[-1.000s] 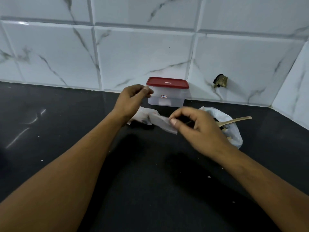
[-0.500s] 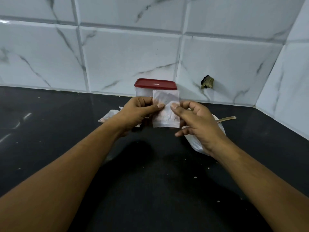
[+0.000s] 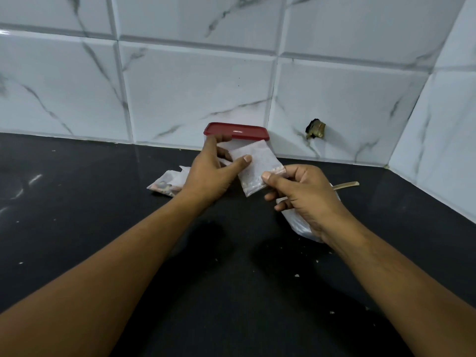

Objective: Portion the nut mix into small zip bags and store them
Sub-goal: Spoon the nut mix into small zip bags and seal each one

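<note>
A small clear zip bag (image 3: 255,167) is held up over the black counter, tilted, and looks empty. My left hand (image 3: 211,173) pinches its left edge with the thumb on the front. My right hand (image 3: 301,194) pinches its lower right edge between thumb and forefinger. Behind my left hand lies a filled zip bag (image 3: 166,184) with nuts showing through. Under my right hand sits a larger plastic bag (image 3: 300,222), mostly hidden, with a wooden spoon handle (image 3: 346,185) sticking out to the right. A clear box with a red lid (image 3: 237,131) stands against the wall, partly hidden.
The black counter (image 3: 77,215) ends at a white marble-tiled wall at the back and at the right corner. A brass fitting (image 3: 315,128) sticks out of the wall right of the box. Small crumbs dot the counter near my right forearm.
The small bag has tilted clockwise. My right hand slid down to its lower right edge, and my left hand stayed on the left edge.
</note>
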Motion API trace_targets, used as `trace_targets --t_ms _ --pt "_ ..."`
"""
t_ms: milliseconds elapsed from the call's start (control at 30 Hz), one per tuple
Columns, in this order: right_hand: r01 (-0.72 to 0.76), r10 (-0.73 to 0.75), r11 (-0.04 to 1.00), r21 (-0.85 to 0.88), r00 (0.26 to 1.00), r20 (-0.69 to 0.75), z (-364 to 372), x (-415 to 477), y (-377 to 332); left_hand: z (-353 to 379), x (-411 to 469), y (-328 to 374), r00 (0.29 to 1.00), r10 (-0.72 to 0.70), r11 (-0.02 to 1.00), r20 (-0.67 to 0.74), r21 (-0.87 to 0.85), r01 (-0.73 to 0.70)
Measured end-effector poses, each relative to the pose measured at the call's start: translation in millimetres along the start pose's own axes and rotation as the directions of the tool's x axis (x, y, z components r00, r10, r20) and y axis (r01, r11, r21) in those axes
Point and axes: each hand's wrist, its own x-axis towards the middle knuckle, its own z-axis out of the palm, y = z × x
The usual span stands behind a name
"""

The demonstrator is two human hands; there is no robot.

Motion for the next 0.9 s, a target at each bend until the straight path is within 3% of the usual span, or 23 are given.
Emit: trace_targets --t_ms 67,133,400,500,600,900 --pt "0.003 -0.003 1.0 -0.008 1.0 -0.016 -2 1 -1 -1 -1 6 0.995 0.096 0.995 0.003 -0.023 -0.096" --pt "0.005 -0.005 1.0 -0.008 1.0 -0.017 -4 1 -2 1 -3 14 0.985 0.145 0.989 0.095 -0.053 -0.14" --pt "0.004 -0.005 1.0 -0.028 0.999 -0.032 -7 0 -6 10 -5 10 0.932 0.36 0.871 0.031 0.347 -0.348" --pt "-0.013 0.013 1.0 0.004 0.998 -0.057 -8 0 -7 9 -10 20 0.923 0.365 0.897 0.119 0.221 -0.383" --pt "-0.039 0.042 0.998 0.044 0.996 -0.074 -8 0 -7 10 -14 28 0.92 0.276 0.955 0.28 0.033 -0.296" --pt "-0.038 0.043 0.986 0.164 0.999 -0.028 -5 -1 -6 12 -12 22 0.916 0.226 0.974 0.33 -0.081 -0.212"
